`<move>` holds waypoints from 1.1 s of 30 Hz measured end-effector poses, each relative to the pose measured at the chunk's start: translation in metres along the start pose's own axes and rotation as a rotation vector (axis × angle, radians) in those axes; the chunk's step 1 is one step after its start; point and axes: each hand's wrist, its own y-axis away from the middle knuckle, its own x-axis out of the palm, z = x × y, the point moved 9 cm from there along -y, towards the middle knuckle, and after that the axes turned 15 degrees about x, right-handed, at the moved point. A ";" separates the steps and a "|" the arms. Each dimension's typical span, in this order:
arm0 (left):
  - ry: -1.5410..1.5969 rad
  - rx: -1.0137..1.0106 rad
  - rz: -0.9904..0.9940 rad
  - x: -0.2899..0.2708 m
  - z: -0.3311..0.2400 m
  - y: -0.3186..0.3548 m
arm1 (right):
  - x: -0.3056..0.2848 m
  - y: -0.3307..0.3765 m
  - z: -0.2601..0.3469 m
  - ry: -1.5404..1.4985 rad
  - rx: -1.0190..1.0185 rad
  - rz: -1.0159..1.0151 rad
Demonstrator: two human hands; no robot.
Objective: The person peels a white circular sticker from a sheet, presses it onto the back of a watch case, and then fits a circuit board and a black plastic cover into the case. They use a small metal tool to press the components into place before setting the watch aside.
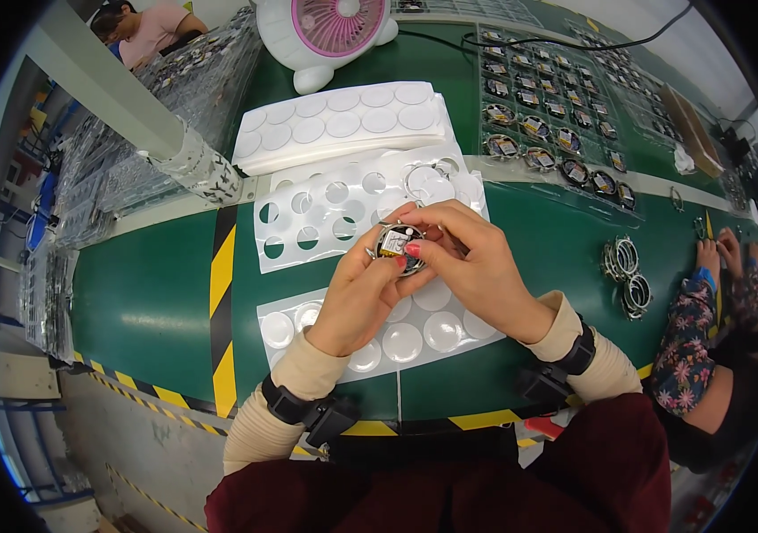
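Note:
Both my hands meet over the middle of the green bench around a round watch case with a silvery rim. Inside it show a white label, a yellow strip and dark parts. My left hand cradles the case from the left and below, thumb on its near edge. From the right, my right hand grips it too, thumb and fingers pressed on its inner face and rim. Fingers cover part of the case. Beneath my wrists lies a white sheet of round glossy stickers. Beyond my hands is a partly used sticker sheet with round holes.
Behind lies a stack of sticker sheets, then a white fan with pink grille. Clear trays of watch cases stand far right; metal rings lie nearer. A co-worker's hands work at right. A post rises left.

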 end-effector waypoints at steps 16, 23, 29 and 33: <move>0.118 0.100 0.033 0.009 -0.002 -0.002 | -0.007 0.001 -0.006 -0.249 0.059 -0.093; -0.099 -0.032 0.098 -0.002 0.011 0.006 | -0.074 -0.020 0.024 0.336 -0.107 -0.291; -0.223 -0.122 0.218 0.012 0.025 0.005 | -0.248 -0.050 -0.013 1.068 0.143 -0.706; -0.220 -0.118 0.193 0.007 0.023 0.006 | -0.306 -0.058 -0.078 0.985 0.382 -0.702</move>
